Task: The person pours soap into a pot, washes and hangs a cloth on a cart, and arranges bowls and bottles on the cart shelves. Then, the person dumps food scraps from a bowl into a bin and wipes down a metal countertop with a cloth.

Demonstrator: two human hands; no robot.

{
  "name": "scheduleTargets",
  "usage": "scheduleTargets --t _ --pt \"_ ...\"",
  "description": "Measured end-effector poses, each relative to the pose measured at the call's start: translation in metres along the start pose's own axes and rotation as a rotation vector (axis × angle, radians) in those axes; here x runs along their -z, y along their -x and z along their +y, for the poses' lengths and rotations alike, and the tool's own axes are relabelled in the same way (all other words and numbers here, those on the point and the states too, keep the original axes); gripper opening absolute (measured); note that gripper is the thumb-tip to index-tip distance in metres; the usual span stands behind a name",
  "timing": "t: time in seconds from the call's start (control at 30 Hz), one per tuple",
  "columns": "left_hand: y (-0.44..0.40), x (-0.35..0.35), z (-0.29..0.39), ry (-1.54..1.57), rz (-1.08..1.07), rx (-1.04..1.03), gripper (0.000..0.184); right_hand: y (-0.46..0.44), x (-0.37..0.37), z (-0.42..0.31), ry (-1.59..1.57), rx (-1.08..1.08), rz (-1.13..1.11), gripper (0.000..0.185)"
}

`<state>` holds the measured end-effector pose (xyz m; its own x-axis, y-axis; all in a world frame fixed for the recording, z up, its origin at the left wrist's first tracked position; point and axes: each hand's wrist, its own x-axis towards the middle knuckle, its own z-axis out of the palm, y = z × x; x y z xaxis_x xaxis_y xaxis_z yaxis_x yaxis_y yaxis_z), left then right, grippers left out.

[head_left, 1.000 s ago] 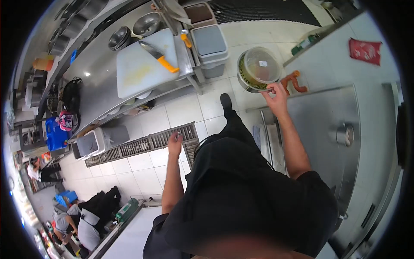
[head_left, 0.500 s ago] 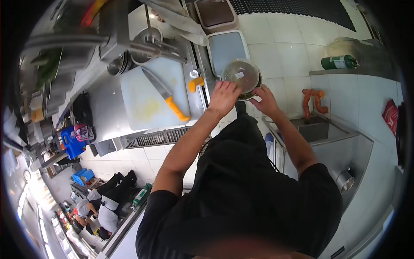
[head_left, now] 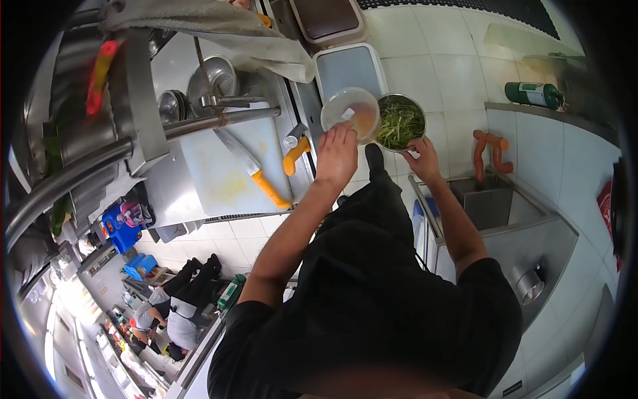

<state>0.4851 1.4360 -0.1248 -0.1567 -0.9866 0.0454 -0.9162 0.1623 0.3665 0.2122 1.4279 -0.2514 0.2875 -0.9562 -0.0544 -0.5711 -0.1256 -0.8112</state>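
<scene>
The left hand (head_left: 337, 154) bends its fingers over the near edge of a translucent round container (head_left: 362, 110), gripping it; the right hand (head_left: 423, 161) pinches the near rim of a metal bowl (head_left: 407, 100) between thumb and fingers. Container and bowl sit side by side in front of the body, the container overlapping the grey bin lid (head_left: 349, 66) in view; whether their edges touch cannot be told. On the left, a steel rail (head_left: 246, 118) and a draped cloth (head_left: 226, 33) cut across the view, hiding parts of the cutting board (head_left: 209, 176) and bench. A knife (head_left: 240, 154) with a smooth yellow-orange handle lies on the flat, yellow-stained board. Thin green strips (head_left: 399, 126) form a loose tangle in the bowl. Right of it are a rectangular steel sink (head_left: 475, 205) and a curving orange pipe (head_left: 478, 159). Farther off at lower left, two people (head_left: 183, 326) in pale tops bend over.
</scene>
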Motion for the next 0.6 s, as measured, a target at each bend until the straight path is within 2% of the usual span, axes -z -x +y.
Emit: scheduleTargets --t 0.07,0.1,0.2,0.33,0.47,0.53,0.57,0.6 --pt "-0.006 -0.026 -0.016 -0.053 -0.025 0.015 0.020 0.003 0.007 0.008 0.000 -0.037 0.021 0.030" --pt "-0.013 -0.038 -0.019 -0.037 -0.085 0.104 0.022 0.005 0.010 0.013 0.001 -0.054 0.032 0.030" --pt "-0.042 -0.073 -0.039 -0.110 -0.339 0.199 0.020 0.009 0.023 0.029 0.031 -0.052 0.068 0.031" --pt "-0.078 -0.105 -0.045 -0.164 -0.512 0.215 0.022 0.017 0.044 0.028 0.075 -0.058 0.089 0.031" --pt "-0.089 -0.159 -0.066 -0.251 -0.451 0.195 0.022 0.018 0.058 0.022 0.068 -0.072 0.093 0.030" --pt "-0.094 -0.164 -0.068 -0.279 -0.382 0.198 0.021 0.020 0.063 0.020 0.080 -0.088 0.078 0.030" --pt "-0.100 -0.165 -0.072 -0.274 -0.483 0.249 0.030 0.020 0.064 0.020 0.093 -0.087 0.066 0.029" --pt "-0.100 -0.169 -0.075 -0.290 -0.478 0.286 0.033 0.019 0.066 0.019 0.104 -0.084 0.053 0.029"
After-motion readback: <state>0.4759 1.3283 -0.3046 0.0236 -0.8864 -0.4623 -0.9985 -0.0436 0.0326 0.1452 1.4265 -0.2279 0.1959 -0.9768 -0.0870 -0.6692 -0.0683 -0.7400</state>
